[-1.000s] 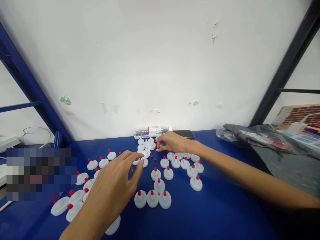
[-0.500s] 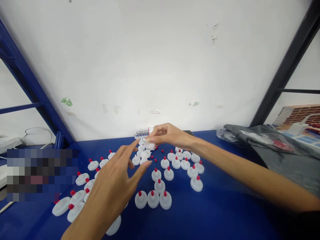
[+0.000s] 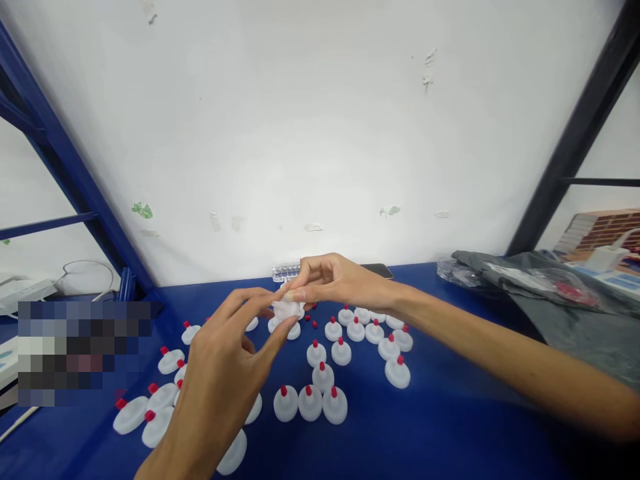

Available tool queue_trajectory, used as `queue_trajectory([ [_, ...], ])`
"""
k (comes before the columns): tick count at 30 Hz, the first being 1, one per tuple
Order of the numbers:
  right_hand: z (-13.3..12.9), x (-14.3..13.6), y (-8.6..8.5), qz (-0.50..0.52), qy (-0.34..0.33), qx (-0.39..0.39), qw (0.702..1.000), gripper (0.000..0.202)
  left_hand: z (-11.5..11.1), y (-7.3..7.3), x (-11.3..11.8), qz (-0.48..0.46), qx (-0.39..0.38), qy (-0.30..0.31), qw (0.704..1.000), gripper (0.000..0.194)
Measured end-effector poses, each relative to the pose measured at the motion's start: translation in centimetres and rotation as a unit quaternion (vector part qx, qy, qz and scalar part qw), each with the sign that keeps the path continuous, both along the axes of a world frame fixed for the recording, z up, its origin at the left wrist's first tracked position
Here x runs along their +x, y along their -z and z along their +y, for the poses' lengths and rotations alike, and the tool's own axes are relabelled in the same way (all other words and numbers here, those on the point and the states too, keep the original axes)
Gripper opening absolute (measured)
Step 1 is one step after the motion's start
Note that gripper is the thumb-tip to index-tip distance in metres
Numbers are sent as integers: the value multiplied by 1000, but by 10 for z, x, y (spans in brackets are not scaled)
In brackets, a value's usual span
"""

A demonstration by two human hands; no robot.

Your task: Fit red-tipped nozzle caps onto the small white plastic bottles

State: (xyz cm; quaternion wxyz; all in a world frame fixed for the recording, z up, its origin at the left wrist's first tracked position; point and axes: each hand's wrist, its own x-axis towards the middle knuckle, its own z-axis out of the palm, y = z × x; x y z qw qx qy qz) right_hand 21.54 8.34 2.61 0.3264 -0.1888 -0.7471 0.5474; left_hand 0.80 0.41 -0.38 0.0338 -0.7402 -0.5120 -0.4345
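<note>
White plastic between the hands: pinched one nozzle lid in the grip of the right hand, thumb against its upper part. Held the left hand close about the same lid, thumb and fingers apart; could not tell whether pressing on it or merely near. Saw loose red caps near the lid on the blue worktop, red-capped lids standing to both sides, and a clear bottle and dark phone partly hidden behind the right hand.

scuffed white wall: beyond hands | blue tabletop: under hands | blue post: hands' left | dark post: hands' right
</note>
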Motion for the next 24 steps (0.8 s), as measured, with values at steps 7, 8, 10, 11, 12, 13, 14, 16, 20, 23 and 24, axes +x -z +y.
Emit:
queue_trajectory([
  [7,-7,6,-13,-11,109,96,989,25,3,3,-1,-12,-10,-34,999,32],
  [8,-8,6,-14,-17,102,106,989,24,4,3,-1,-2,-3,-27,1000,30],
  [10,-11,5,-16,-28,95,140,985,22,4,3,0,17,7,-11,1000,28],
  [11,-13,4,-16,-35,100,163,981,19,4,3,0,25,6,-8,1000,27],
  [12,-15,3,-16,-44,112,188,975,17,4,4,0,32,1,-7,999,28],
  [13,-18,1,-16,-54,128,215,967,16,4,4,0,39,-6,-7,999,29],
  [14,-20,-1,-15,-65,146,241,957,16,4,4,0,45,-12,-6,999,30],
  [16,-25,-4,-13,-79,176,289,938,16,4,3,0,55,-16,-1,998,32],
  [20,-29,-7,-10,-70,194,342,917,16,2,1,2,70,-11,12,997,28],
  [23,-29,-7,-11,-83,197,359,908,14,-1,-1,5,72,-11,18,997,21],
  [24,-29,-6,-11,-89,193,364,907,12,-2,-2,5,67,-12,17,998,20],
])
